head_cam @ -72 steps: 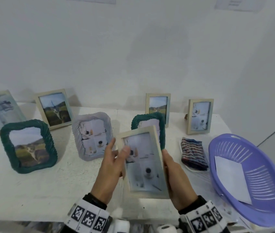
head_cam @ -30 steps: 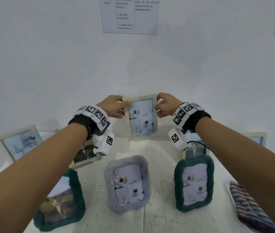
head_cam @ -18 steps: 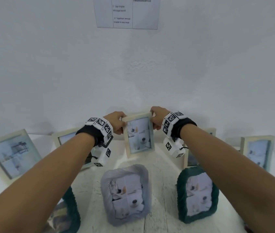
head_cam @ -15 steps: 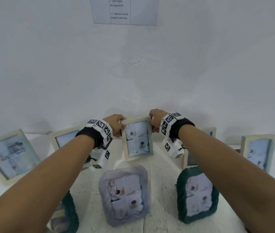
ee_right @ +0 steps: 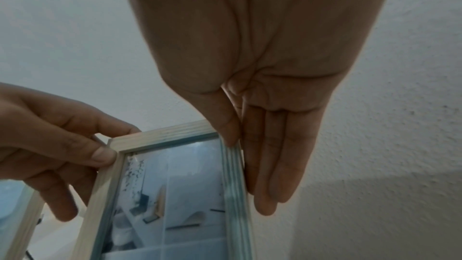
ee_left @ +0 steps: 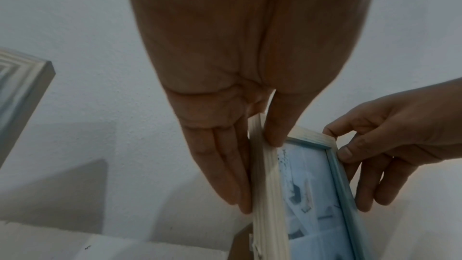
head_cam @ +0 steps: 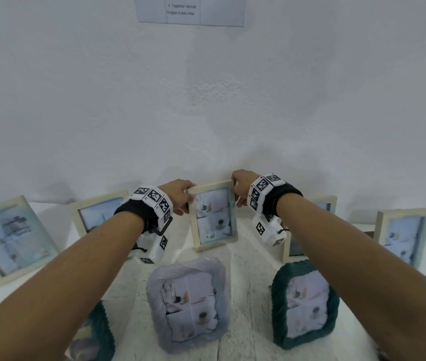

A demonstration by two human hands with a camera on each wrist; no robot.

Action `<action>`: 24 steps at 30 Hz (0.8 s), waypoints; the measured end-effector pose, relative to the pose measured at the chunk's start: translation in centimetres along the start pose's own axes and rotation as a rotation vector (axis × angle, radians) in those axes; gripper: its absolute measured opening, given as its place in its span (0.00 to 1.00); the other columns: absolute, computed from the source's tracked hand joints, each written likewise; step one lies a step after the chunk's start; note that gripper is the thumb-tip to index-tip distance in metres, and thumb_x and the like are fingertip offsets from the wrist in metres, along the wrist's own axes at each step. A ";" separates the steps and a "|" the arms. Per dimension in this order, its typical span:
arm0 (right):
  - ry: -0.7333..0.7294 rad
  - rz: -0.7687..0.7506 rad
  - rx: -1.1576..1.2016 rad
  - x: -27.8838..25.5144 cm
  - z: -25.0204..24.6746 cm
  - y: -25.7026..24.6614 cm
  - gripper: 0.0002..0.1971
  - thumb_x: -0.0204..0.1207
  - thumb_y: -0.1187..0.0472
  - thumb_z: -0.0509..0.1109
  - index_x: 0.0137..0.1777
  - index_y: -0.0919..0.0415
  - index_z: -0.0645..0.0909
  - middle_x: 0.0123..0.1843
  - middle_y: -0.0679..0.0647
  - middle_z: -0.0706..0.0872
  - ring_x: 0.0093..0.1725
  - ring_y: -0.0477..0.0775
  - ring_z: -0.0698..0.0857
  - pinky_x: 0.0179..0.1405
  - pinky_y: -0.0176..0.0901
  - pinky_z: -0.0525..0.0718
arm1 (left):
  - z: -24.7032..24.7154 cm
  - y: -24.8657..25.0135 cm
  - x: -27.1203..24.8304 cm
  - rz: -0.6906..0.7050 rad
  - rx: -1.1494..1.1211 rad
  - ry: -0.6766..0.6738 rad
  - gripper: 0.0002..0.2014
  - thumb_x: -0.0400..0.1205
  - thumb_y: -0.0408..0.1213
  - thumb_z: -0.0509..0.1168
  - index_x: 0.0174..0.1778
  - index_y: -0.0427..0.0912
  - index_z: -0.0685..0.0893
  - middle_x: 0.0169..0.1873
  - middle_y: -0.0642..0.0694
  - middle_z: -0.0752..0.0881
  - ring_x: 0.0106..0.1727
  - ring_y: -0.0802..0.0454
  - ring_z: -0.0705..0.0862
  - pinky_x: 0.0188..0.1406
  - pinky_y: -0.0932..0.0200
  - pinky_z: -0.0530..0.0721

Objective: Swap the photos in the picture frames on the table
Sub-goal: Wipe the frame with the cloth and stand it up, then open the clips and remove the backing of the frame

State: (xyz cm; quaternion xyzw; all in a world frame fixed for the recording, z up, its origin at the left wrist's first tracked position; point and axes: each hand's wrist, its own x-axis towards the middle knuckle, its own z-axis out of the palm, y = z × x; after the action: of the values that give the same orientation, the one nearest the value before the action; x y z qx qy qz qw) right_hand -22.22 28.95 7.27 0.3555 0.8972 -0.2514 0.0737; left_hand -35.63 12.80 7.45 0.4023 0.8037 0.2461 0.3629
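Observation:
A pale wooden picture frame [head_cam: 214, 214] with a bluish interior photo stands upright at the back middle of the white table [head_cam: 243, 267], near the wall. My left hand [head_cam: 180, 195] pinches its upper left corner, thumb on the front and fingers behind. My right hand [head_cam: 242, 187] pinches its upper right corner the same way. The left wrist view shows the frame [ee_left: 268, 195] edge-on between my left thumb and fingers [ee_left: 225, 167]. In the right wrist view the frame [ee_right: 170, 185] faces the camera, with my right thumb on its rim and fingers [ee_right: 275, 165] behind.
A lilac ribbed frame [head_cam: 189, 304] and a dark green ribbed frame [head_cam: 305, 306] stand in front. Another green frame [head_cam: 94, 334] is at lower left. Wooden frames [head_cam: 8, 238] [head_cam: 94, 214] [head_cam: 402, 235] [head_cam: 303, 235] line the back. A paper sheet [head_cam: 191, 10] hangs on the wall.
Both hands have carried the wooden frame from close in front of me out to the back of the table and lowered it; its bottom edge now sits at the tabletop.

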 end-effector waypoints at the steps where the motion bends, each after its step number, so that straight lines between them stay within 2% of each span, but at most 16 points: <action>1: 0.002 0.000 -0.012 0.0 0.1 0.1 0.12 0.81 0.68 0.58 0.58 0.75 0.78 0.52 0.71 0.87 0.51 0.71 0.88 0.50 0.59 0.86 | 0.1 0.0 0.0 0.000 0.006 0.007 0.12 0.88 0.32 0.56 0.67 0.44 0.75 0.49 0.38 0.88 0.47 0.45 0.90 0.51 0.49 0.89; 4: 0.024 -0.020 -0.051 -0.1 0.3 0.3 0.12 0.82 0.66 0.57 0.62 0.68 0.75 0.58 0.67 0.84 0.53 0.68 0.86 0.54 0.59 0.85 | 0.3 -0.1 -0.1 0.007 0.038 0.023 0.15 0.88 0.35 0.55 0.71 0.44 0.73 0.52 0.39 0.88 0.50 0.43 0.90 0.52 0.47 0.89; 7: 0.052 -0.045 -0.054 -0.4 0.4 0.3 0.14 0.83 0.64 0.57 0.67 0.62 0.73 0.61 0.63 0.82 0.55 0.66 0.85 0.53 0.55 0.84 | 0.5 -0.2 -0.1 -0.006 0.023 0.025 0.17 0.88 0.39 0.58 0.73 0.46 0.71 0.51 0.41 0.87 0.51 0.42 0.90 0.53 0.46 0.87; 10: 0.071 -0.043 -0.064 -0.9 0.1 -0.1 0.16 0.82 0.62 0.58 0.69 0.61 0.71 0.62 0.63 0.81 0.54 0.65 0.85 0.54 0.56 0.85 | 0.0 -0.3 -0.2 -0.033 0.008 0.053 0.22 0.85 0.45 0.63 0.74 0.47 0.70 0.49 0.43 0.87 0.48 0.47 0.89 0.51 0.50 0.87; 13: 0.099 -0.055 -0.171 -1.5 -1.0 -0.8 0.14 0.81 0.61 0.60 0.65 0.63 0.73 0.59 0.63 0.81 0.51 0.64 0.85 0.50 0.51 0.84 | -1.4 -0.1 -0.9 -0.030 0.058 0.058 0.18 0.85 0.46 0.64 0.70 0.45 0.76 0.46 0.46 0.88 0.45 0.50 0.88 0.50 0.52 0.86; 15: 0.149 -0.075 -0.267 -2.0 -1.9 -1.8 0.12 0.81 0.60 0.61 0.59 0.66 0.77 0.56 0.63 0.83 0.49 0.63 0.83 0.46 0.48 0.82 | -3.0 0.0 -1.7 -0.034 0.102 0.079 0.16 0.85 0.45 0.63 0.65 0.42 0.80 0.48 0.45 0.89 0.47 0.49 0.89 0.51 0.51 0.86; 17: 0.197 -0.108 -0.294 -2.3 -2.5 -3.5 0.11 0.80 0.59 0.62 0.54 0.66 0.79 0.52 0.63 0.84 0.46 0.63 0.83 0.44 0.48 0.82 | -5.1 -0.3 -2.7 -0.047 0.123 0.124 0.14 0.86 0.43 0.63 0.64 0.41 0.81 0.49 0.43 0.89 0.47 0.47 0.89 0.46 0.53 0.86; 20: 0.217 -0.216 -0.256 -2.2 -2.4 -7.0 0.11 0.80 0.57 0.62 0.51 0.64 0.81 0.51 0.62 0.85 0.47 0.63 0.84 0.46 0.49 0.84 | -8.5 -1.3 -4.4 -0.075 0.158 0.215 0.13 0.85 0.42 0.65 0.61 0.39 0.83 0.47 0.42 0.89 0.44 0.47 0.88 0.34 0.61 0.81; 22: 0.203 -0.303 -0.235 -1.8 -1.6 -9.8 0.11 0.79 0.57 0.63 0.51 0.64 0.83 0.52 0.61 0.86 0.49 0.64 0.85 0.49 0.51 0.84 | -10.8 -2.2 -5.7 -0.108 0.199 0.270 0.13 0.83 0.40 0.67 0.61 0.38 0.84 0.48 0.41 0.89 0.44 0.47 0.88 0.33 0.62 0.79; 24: 0.172 -0.368 -0.229 -1.2 -0.3 -12.8 0.11 0.79 0.57 0.64 0.52 0.63 0.84 0.53 0.61 0.86 0.50 0.64 0.85 0.51 0.51 0.85 | -12.7 -3.3 -6.9 -0.156 0.262 0.281 0.15 0.82 0.38 0.70 0.62 0.35 0.84 0.50 0.39 0.89 0.47 0.45 0.87 0.36 0.59 0.81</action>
State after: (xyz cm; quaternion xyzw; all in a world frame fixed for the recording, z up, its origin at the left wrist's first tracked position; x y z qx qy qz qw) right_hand -29.98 20.45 12.94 0.1953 0.9726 -0.1259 -0.0102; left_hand -44.27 3.98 15.60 0.3443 0.9002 0.1642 0.2098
